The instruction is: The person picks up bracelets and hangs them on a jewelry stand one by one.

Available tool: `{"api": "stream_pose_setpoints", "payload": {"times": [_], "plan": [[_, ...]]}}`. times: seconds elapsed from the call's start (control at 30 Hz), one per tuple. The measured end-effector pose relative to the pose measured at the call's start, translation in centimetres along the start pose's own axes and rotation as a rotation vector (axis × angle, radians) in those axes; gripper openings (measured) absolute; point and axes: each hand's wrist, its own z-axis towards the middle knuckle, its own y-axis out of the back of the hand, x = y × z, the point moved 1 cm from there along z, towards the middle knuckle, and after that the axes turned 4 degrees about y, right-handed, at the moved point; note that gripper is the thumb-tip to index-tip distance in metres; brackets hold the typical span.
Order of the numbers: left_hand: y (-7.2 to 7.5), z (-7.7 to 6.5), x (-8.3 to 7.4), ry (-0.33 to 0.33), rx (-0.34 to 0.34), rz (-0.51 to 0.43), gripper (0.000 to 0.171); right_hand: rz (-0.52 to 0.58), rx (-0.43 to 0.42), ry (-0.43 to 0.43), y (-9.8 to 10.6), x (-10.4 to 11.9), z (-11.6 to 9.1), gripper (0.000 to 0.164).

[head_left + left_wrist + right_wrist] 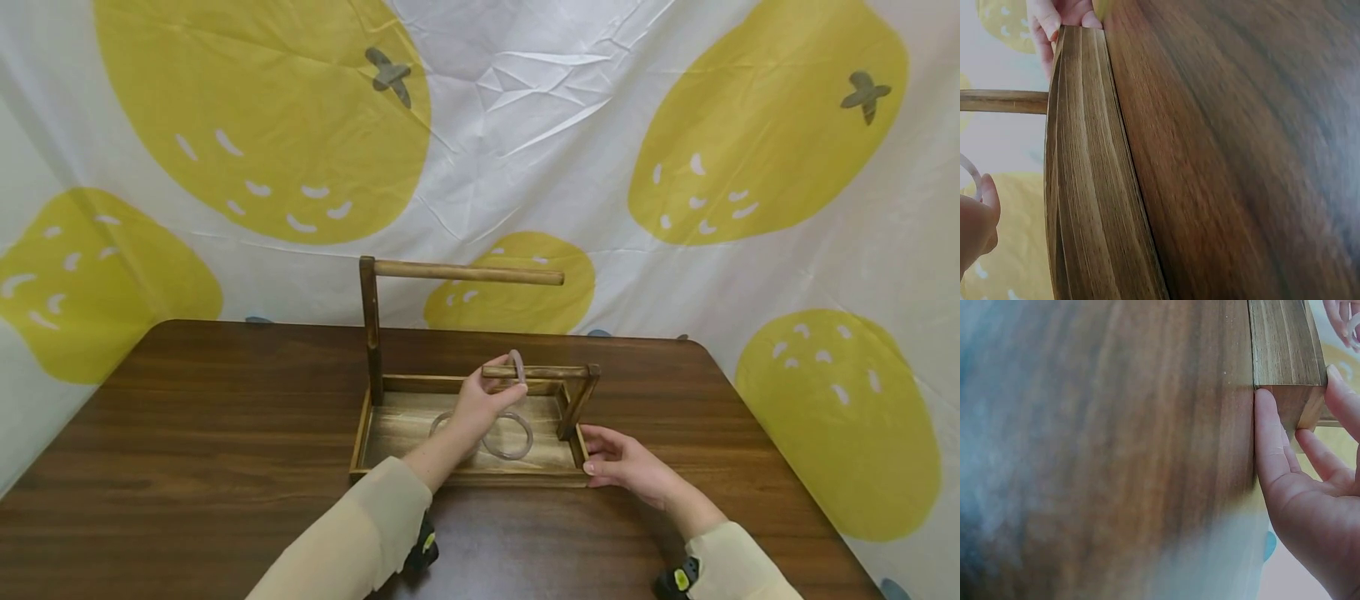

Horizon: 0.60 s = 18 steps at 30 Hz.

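A wooden stand has a shallow tray point(397, 437) with a tall upper bar point(465, 272) and a short lower bar point(555, 372) on side posts. My left hand point(480, 404) pinches a pale translucent bangle point(518, 367) at the lower bar. The bangle stands upright across the bar and appears to be around it. Inside the tray lie another bangle point(507, 457) and a second one point(438, 423), partly hidden by my left arm. My right hand point(630, 467) holds the tray's right end, thumb at the rim and fingers against the outer wall point(1294, 403).
The stand sits on a dark brown wooden table point(225, 433). Behind it hangs a white cloth point(525, 167) printed with large yellow fruit. Black wrist devices show at the left sleeve point(360, 525) and the right sleeve point(738, 562).
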Motion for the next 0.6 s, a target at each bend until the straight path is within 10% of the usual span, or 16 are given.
{"api": "stream_pose_setpoints", "payload": {"times": [0.6], "plan": [[-2.1, 0.3, 0.6, 0.024, 0.019, -0.085, 0.043, -0.023, -0.007, -0.017, 0.2, -0.4, 0.1, 0.074]]}}
